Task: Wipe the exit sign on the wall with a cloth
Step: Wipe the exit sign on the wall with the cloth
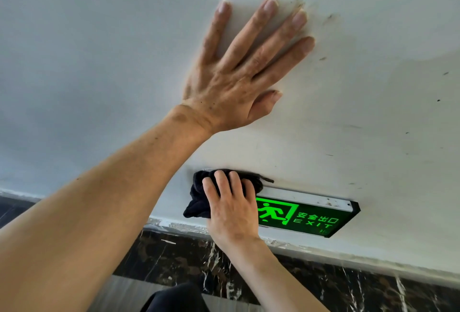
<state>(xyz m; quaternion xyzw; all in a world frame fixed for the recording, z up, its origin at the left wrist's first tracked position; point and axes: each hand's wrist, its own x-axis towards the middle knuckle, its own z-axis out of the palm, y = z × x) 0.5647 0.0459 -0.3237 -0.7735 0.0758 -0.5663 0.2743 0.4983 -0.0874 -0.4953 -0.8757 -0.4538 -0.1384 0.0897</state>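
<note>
A green lit exit sign (308, 215) with a running figure and white-framed top edge is mounted low on the white wall (99, 62). My right hand (231, 209) presses a dark cloth (199, 202) against the sign's left end, hiding that part. My left hand (239, 72) lies flat on the wall above the sign, fingers spread, holding nothing.
Dirty smudges and specks mark the wall around my left hand and to the right. A dark marble skirting (323, 284) with a white taped edge runs below the sign. Grey floor and a dark-clothed knee (174, 299) show at the bottom.
</note>
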